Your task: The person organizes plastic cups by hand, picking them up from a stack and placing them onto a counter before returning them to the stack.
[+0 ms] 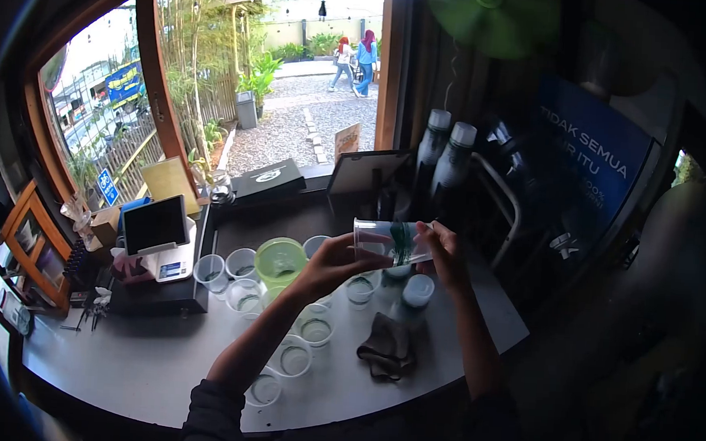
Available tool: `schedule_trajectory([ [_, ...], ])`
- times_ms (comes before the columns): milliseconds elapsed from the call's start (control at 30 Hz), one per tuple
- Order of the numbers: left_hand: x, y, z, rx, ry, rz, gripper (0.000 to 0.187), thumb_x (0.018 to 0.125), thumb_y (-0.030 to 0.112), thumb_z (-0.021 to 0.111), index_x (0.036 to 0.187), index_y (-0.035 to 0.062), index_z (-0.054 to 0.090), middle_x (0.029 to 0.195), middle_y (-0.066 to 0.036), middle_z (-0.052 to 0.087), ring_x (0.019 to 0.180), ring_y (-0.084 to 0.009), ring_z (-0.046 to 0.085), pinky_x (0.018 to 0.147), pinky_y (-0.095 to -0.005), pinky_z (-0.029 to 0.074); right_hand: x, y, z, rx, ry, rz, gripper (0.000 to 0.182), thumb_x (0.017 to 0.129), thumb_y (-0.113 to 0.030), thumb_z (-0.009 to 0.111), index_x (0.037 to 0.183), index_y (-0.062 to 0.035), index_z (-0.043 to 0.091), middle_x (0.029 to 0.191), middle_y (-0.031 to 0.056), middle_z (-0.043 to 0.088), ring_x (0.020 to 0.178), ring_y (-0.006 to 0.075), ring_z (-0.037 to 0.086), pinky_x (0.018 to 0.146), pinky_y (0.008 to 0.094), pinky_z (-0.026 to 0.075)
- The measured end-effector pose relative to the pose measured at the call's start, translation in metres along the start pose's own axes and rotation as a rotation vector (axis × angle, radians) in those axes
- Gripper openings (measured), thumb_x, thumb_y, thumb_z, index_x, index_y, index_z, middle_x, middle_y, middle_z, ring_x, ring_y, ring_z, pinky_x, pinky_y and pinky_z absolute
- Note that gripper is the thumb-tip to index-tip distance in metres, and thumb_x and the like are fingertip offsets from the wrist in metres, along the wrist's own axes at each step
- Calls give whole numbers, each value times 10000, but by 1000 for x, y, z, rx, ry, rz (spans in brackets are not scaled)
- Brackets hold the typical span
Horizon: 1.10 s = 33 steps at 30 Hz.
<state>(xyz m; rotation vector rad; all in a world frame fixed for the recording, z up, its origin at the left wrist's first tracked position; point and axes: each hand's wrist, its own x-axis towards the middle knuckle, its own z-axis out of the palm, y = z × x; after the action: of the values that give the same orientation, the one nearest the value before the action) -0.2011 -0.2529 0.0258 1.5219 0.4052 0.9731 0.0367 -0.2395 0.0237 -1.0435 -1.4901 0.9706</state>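
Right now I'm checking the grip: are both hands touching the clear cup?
Touching. The head view shows the left hand wrapped around the open end of the clear cup and the right hand gripping its base, the cup held sideways between them.

cloth on counter (front) — cups left

Grey curved counter takes the lot here. A run of clear plastic cups stands on it, trailing from the near edge up toward the far left. A green-tinted jug sits among the far cups. To the right of the cups a dark crumpled cloth lies flat, with a small lidded cup just beyond it. At the far left stands a tablet on a white stand.
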Motion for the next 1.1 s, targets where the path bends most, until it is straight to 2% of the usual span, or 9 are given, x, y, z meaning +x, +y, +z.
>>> schedule_trajectory([
  [100,31,-8,18,-245,94,-128,374,906,108,644,1225,-58,537,1124,-181,656,1079,-243,639,974,-337,507,-2,3,-28,114,-29,-252,586,876,-397,674,1283,-34,457,1071,107,577,862,107,615,551,206,510],
  [200,57,-17,26,-429,97,-237,391,904,163,656,1184,-84,540,1176,-194,627,1104,-255,628,987,-340,502,8,10,-52,-71,-22,-484,601,860,-355,702,1313,-58,442,1128,94,556,877,115,609,584,215,523],
  [300,79,-24,40,-583,135,-291,422,890,182,677,1209,-63,549,1243,-175,596,1143,-226,602,1017,-340,467,10,5,-70,28,1,-287,521,873,-359,686,1276,-91,492,1108,77,565,884,110,592,576,195,495],
  [433,92,-35,61,34,3,-85,469,894,124,669,1312,-21,516,1262,-136,599,1176,-194,570,1022,-321,432,24,21,-89,13,129,-144,498,880,-368,675,1282,-121,515,1178,98,553,892,110,587,565,182,491],
  [667,131,-59,56,-78,118,9,323,915,194,655,1160,-11,607,1187,-119,639,1120,-178,598,991,-298,439,60,46,-103,-90,193,-589,681,848,-263,722,1396,-50,378,1416,157,386,1244,232,460,969,347,473],
  [700,138,-61,49,-25,187,-126,443,911,195,660,1273,-9,505,1212,-132,625,1133,-179,590,987,-296,442,62,40,-105,-16,191,-583,697,841,-226,732,1400,-41,359,1415,164,379,1280,243,424,1014,372,439],
  [833,181,-73,28,-243,501,145,711,912,258,615,1454,47,206,1360,-132,514,1276,-188,476,1080,-344,328,83,13,-110,269,338,-528,733,822,-106,745,1406,-42,307,1377,190,378,1296,260,404,1067,400,401],
  [1033,262,-97,-30,-142,575,182,641,911,211,550,1466,46,275,1478,-174,381,1382,-229,345,1123,-368,264,197,-1,-130,-217,542,-859,684,800,-82,751,1375,-90,380,1322,162,390,1227,286,457,986,426,458],
  [1100,293,-114,-56,244,434,194,625,911,208,572,1456,38,319,1524,-189,288,1422,-251,259,1134,-372,243,232,0,-133,-523,619,-910,661,775,-65,758,1350,-130,439,1282,158,418,1175,312,493,961,428,467],
])
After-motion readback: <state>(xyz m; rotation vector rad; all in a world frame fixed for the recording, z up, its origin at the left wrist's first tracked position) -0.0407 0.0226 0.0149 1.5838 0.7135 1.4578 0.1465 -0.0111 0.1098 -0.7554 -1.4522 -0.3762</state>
